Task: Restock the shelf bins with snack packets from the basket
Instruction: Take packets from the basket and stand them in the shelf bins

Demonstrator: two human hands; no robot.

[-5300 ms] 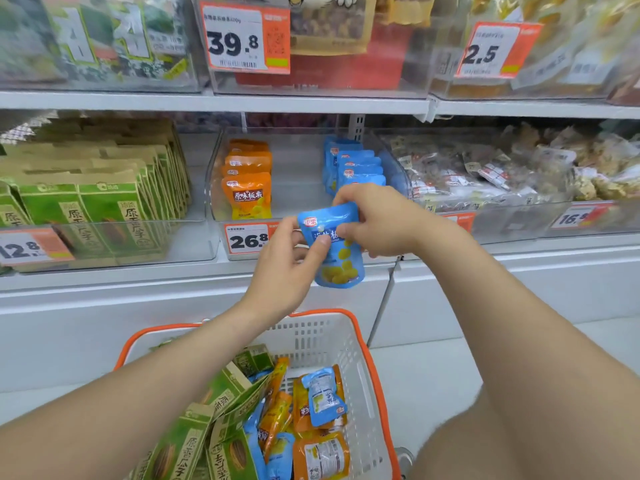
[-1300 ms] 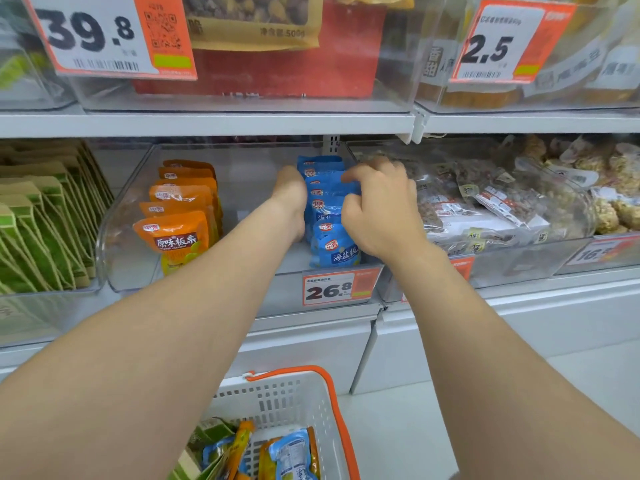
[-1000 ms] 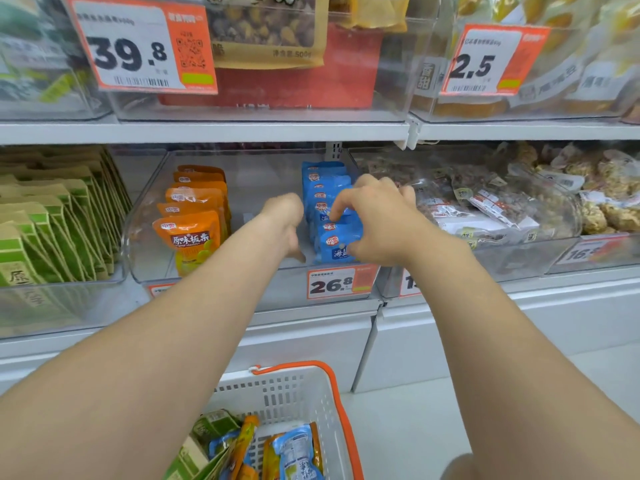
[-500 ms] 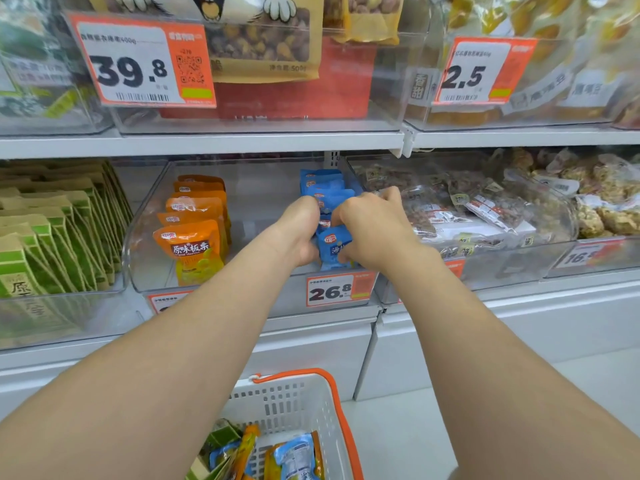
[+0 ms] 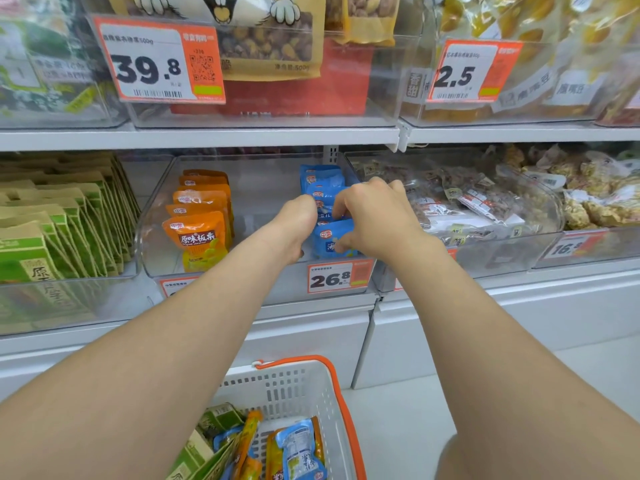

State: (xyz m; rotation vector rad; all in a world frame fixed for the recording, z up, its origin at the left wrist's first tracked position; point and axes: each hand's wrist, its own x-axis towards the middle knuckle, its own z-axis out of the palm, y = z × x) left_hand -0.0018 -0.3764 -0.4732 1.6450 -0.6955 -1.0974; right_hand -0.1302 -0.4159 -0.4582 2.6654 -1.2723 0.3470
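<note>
**Item:** front blue packet (image 5: pixel 330 239) stands upright at the head of the blue row (image 5: pixel 320 183), on the R side of the clear middle bin (image 5: pixel 242 268), just behind the bin's front wall.

**Hands:**
- Right hand (image 5: pixel 379 220) pinches the packet, thumb on the printed face, fingers curled over the top edge.
- Left hand (image 5: pixel 294 228) sits against the packet's L edge. Its fingers are hidden behind the knuckles, so the grip cannot be told.
- The hands are close together, one on each side of the packet.

**Same bin:** orange packets (image 5: pixel 202 216) stand in a row on the L side, well apart from the blue, w/ bare bin floor between. Price tag 26.8 (image 5: pixel 337 277) is on the bin front below the blue row.

**Adjacent bins:** green packets (image 5: pixel 52 223) to the L, clear-wrapped mixed snacks (image 5: pixel 467 209) to the R.

**Above:** upper shelf (image 5: pixel 207 137) carries bins tagged 39.8 (image 5: pixel 156 60) and 2.5 (image 5: pixel 467 72).

**Below the forearms:** basket (image 5: pixel 287 386) (white mesh, orange rim) holds green, orange & blue packs (image 5: pixel 299 448), lying loose.
</note>
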